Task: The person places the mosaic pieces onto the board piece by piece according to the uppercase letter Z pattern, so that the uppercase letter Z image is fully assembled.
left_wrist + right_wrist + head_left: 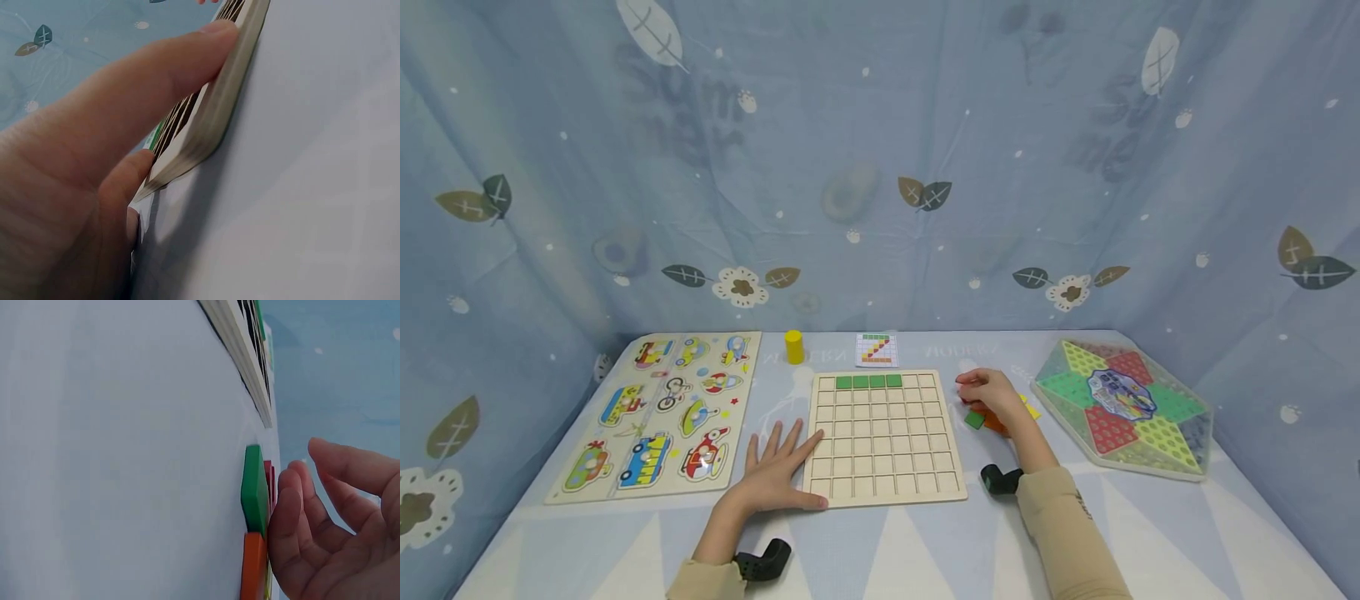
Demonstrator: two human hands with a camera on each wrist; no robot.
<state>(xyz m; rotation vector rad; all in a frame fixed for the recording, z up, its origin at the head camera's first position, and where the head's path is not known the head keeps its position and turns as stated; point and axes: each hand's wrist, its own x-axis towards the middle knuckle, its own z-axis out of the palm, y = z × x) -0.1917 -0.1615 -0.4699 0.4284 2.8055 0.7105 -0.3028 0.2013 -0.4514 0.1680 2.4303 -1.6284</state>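
Observation:
A wooden grid board (883,442) lies in the middle of the table, with a row of green square tiles (868,382) in its top row. My left hand (775,479) rests spread at its left side. In the left wrist view the thumb (181,59) presses on the board's edge. My right hand (988,392) hovers with loosely bent fingers over a small pile of tiles right of the board. A loose green tile (254,487) and an orange tile (252,565) show beside those fingers, with red ones behind. Yellow tiles (1030,407) are partly hidden by the hand.
A small pattern card (876,350) lies behind the board, with a yellow cylinder (793,347) to its left. A vehicle picture puzzle (658,417) lies at the left. A star-patterned game box (1123,408) is at the right; a curtain (865,167) hangs behind.

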